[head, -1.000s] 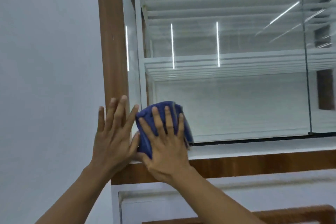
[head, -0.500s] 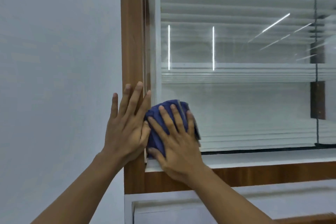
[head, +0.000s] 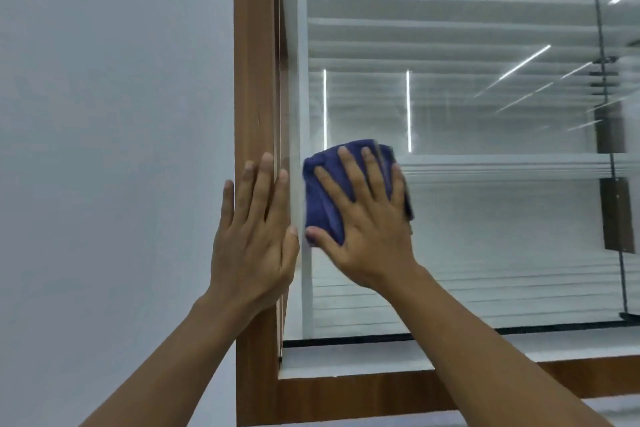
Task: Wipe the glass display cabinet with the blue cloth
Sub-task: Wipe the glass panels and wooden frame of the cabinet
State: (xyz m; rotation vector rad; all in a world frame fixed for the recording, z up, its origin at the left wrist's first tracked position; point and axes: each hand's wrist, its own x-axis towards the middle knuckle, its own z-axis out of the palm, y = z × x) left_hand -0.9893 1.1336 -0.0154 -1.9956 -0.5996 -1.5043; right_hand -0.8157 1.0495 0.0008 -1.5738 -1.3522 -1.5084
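Reference for every position below is the wooden post (head: 254,62) at the left edge of the cabinet (head: 346,392). Left of the post you have only the pale wall (head: 104,114). Your left hand (head: 254,243) lies flat on the post itself, fingers straight and pointing up, thumb toward the glass pane (head: 485,236). It holds nothing and appears to serve as a brace.

Just right of the post, the blue cloth (head: 323,198) sits bunched against the pane, its left edge near the post and just apart from your left thumb. Your right hand (head: 372,236) presses the cloth flat to the pane, fingers spread and nearly straight across it, thumb laid out at the cloth's lower left corner. The hand pushes rather than clutches. The cloth is a compact wad, slightly taller than wide, with no marked long axis.

Relation to note: nearly all of the pane lies right of the cloth and above it, away from the post, out to the dark vertical seam (head: 604,114) far right of the post. Your right hand is the nearer hand to that area and carries the cloth, so the coming stroke most likely belongs to it, travelling away from the post. Judged from this position, most of the pane is yet to be covered.
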